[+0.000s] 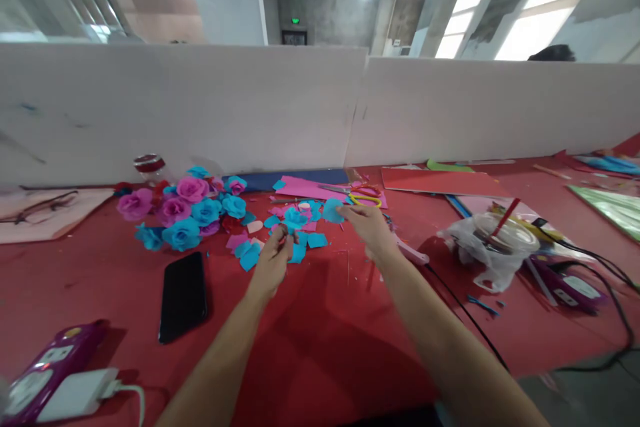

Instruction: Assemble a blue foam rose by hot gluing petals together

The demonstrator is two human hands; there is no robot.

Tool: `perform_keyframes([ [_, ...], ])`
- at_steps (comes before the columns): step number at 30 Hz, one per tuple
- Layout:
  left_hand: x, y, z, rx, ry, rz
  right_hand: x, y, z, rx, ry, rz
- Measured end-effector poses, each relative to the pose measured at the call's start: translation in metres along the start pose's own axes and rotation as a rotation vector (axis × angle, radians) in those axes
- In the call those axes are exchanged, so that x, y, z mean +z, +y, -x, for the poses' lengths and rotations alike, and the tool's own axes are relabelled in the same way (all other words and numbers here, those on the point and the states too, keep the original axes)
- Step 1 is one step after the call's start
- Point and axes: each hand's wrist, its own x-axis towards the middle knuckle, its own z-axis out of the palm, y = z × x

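My left hand [274,255] is closed around the base of a partly formed blue paper flower [295,217], held just above the table. Between the fingertips of my right hand [367,227] is a round blue paper petal [333,210], a short way right of the flower. Cut blue and pink paper pieces [249,253] lie scattered under and around my left hand. Scissors with red and yellow handles [366,199] rest on a pink paper sheet [305,188] beyond the hands. A pink glue gun [413,252] lies by my right forearm, partly hidden.
Finished paper roses [187,213] cluster left, before a glass jar [150,165]. A black phone [183,295] and a purple power strip [55,360] lie nearer. To the right are a bagged cup with straw [505,233], cables and another power strip [567,283]. A white partition [200,107] stands behind.
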Motion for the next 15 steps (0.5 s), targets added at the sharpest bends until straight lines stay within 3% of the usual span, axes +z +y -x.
perform_keyframes([
  [3,0.002,-0.004,-0.001,0.076,0.020,0.226,0.014,0.005,0.010,0.120,0.136,-0.380],
  [7,0.008,-0.004,0.000,0.048,0.048,0.387,0.032,0.006,0.027,0.242,0.099,-0.681],
  [15,0.022,-0.005,0.002,-0.058,0.041,0.699,0.044,0.009,0.045,0.259,-0.021,-0.853],
])
